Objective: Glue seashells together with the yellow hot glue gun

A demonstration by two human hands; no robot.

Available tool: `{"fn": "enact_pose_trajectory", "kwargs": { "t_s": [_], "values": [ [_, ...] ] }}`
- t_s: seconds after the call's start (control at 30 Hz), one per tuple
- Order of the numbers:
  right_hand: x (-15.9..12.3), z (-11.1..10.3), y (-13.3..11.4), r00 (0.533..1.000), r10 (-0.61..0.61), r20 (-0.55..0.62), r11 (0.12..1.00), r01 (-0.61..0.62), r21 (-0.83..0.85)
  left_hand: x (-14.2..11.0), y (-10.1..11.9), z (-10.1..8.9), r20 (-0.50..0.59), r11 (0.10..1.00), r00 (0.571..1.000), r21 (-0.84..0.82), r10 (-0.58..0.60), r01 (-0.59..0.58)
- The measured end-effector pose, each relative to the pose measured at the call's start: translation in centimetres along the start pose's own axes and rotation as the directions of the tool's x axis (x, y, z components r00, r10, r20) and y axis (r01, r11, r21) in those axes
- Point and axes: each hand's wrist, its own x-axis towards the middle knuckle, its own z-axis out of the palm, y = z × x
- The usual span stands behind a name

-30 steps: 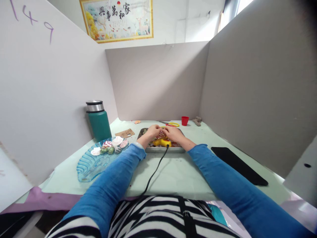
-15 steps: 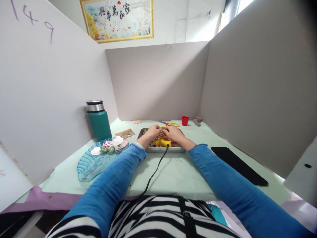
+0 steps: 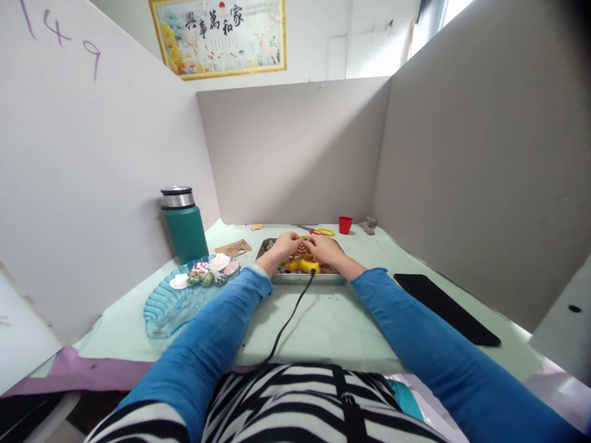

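Note:
Over a metal tray (image 3: pixel 305 279), my left hand (image 3: pixel 287 245) and my right hand (image 3: pixel 322 247) meet with closed fingers on a striped reddish-white seashell (image 3: pixel 301 248). The fingertips pinch it from both sides and partly cover it. Just below the shell, a yellow glue gun (image 3: pixel 302 265) lies in the tray, its black cord (image 3: pixel 292 317) running toward my body. Shells and small pieces fill the tray around it, mostly hidden by my hands. To the left, a blue glass shell-shaped plate (image 3: pixel 168 307) bears several seashells (image 3: pixel 218 263) at its far end.
A green bottle (image 3: pixel 184 231) stands at the left by a brown card (image 3: pixel 234 248). Behind the tray lie yellow-handled scissors (image 3: pixel 325 232), a red cup (image 3: pixel 345 225) and a grey piece (image 3: pixel 368 226). A black flat pad (image 3: pixel 443 309) lies at right. Grey partitions (image 3: pixel 295 154) enclose the table.

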Motion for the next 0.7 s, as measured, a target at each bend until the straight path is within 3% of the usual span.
{"fn": "enact_pose_trajectory", "kwargs": {
  "t_s": [0.7],
  "values": [
    [-0.11,-0.17,-0.13,1.0,-0.011,0.015,1.0,0.011,-0.011,0.12,-0.08,0.04,0.011,1.0,1.0,0.024,0.001,-0.001]
  ]
}}
